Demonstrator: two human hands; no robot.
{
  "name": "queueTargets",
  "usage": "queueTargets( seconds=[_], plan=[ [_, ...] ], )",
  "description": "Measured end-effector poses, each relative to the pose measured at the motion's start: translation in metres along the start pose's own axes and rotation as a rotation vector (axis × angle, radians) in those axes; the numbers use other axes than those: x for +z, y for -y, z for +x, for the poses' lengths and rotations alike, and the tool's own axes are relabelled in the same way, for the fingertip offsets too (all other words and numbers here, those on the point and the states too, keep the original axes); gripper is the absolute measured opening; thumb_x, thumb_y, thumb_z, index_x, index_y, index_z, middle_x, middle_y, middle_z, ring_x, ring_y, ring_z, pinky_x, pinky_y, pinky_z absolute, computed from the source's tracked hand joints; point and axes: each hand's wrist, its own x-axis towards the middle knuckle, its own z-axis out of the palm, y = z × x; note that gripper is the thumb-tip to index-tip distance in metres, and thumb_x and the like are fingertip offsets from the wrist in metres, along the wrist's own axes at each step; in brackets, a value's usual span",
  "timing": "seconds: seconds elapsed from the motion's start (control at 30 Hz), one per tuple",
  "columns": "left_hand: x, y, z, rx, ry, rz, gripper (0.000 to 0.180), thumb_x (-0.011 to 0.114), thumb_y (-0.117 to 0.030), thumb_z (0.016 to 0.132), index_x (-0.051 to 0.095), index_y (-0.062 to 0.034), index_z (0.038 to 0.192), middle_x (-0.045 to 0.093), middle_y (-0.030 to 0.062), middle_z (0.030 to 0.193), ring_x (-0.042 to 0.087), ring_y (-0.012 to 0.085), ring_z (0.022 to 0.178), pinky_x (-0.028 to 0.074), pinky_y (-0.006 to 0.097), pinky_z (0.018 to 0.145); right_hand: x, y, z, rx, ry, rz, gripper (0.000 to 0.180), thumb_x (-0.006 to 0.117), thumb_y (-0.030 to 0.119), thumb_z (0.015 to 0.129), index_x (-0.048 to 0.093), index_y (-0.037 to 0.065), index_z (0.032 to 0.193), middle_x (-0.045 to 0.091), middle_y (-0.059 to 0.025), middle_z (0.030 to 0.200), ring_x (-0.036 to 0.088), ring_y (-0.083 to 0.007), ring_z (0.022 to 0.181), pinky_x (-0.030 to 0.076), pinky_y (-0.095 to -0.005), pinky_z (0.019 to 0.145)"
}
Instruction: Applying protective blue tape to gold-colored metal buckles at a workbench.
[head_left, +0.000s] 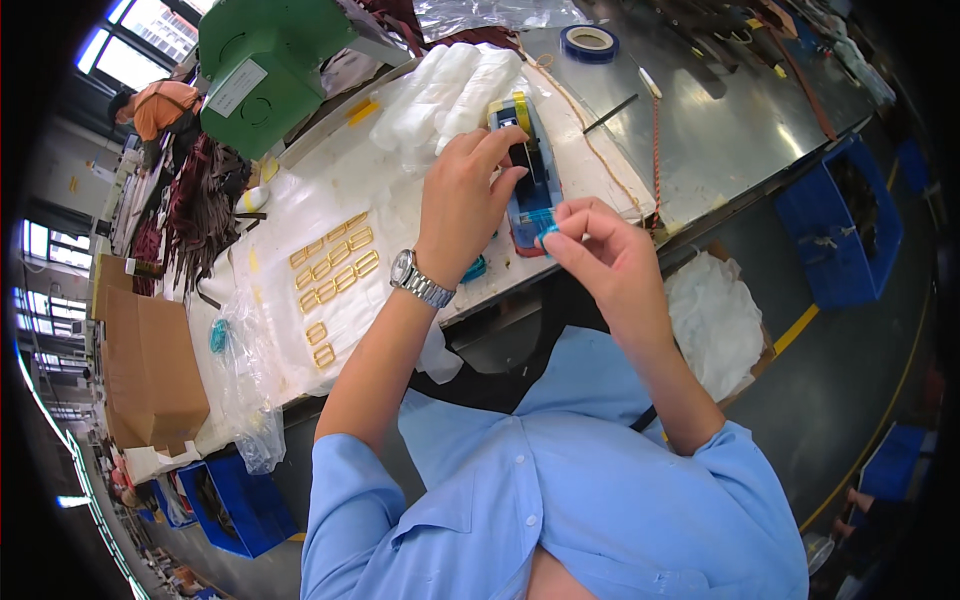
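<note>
A blue tape dispenser (533,195) with a yellow wheel stands on the white-covered bench. My left hand (465,195), a metal watch on its wrist, rests on the dispenser's left side and top. My right hand (600,250) pinches a short piece of blue tape (548,233) at the dispenser's near end, thumb and fingers closed on it. Several gold rectangular buckles (333,268) lie in rows on the white sheet to the left of my left arm.
White foam rolls (440,95) lie behind the dispenser, a blue tape roll (589,42) on the metal table (720,130). A green machine (270,70) stands far left; cardboard box (150,370), plastic bags (250,400), blue bins (840,225) surround. Another person in orange (155,108) works beyond.
</note>
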Motion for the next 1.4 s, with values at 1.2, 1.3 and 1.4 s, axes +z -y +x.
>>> queueTargets(
  seconds=[1.2, 1.3, 1.4],
  plan=[
    [-0.184, 0.051, -0.241, -0.281, 0.397, 0.673, 0.008, 0.074, -0.004, 0.091, 0.067, -0.0040, 0.095, 0.069, 0.0134, 0.092, 0.066, 0.0344, 0.093, 0.056, 0.046, 0.081, 0.001, -0.082, -0.087, 0.229, -0.079, 0.156, 0.020, 0.069, 0.007, 0.109, 0.074, -0.007, 0.122, 0.083, -0.0165, 0.105, 0.077, -0.0151, 0.090, 0.062, -0.0295, 0.088],
    [-0.198, 0.061, -0.245, -0.400, 0.358, 0.582, 0.009, 0.075, -0.002, 0.091, 0.068, -0.0017, 0.096, 0.069, 0.0124, 0.088, 0.067, 0.0279, 0.083, 0.056, 0.039, 0.077, 0.007, -0.082, -0.087, 0.231, -0.033, 0.240, 0.019, 0.067, 0.008, 0.110, 0.074, -0.006, 0.122, 0.082, -0.0156, 0.108, 0.077, -0.0158, 0.094, 0.062, -0.0297, 0.090],
    [-0.212, 0.068, -0.229, -0.852, 0.224, 0.215, 0.008, 0.074, -0.004, 0.099, 0.071, 0.0020, 0.103, 0.071, 0.0016, 0.083, 0.060, 0.0071, 0.074, 0.051, 0.024, 0.073, 0.008, -0.079, -0.089, 0.213, -0.013, 0.263, 0.020, 0.066, 0.007, 0.111, 0.073, -0.005, 0.125, 0.082, -0.0149, 0.114, 0.077, -0.0158, 0.100, 0.062, -0.0299, 0.095]
  ],
)
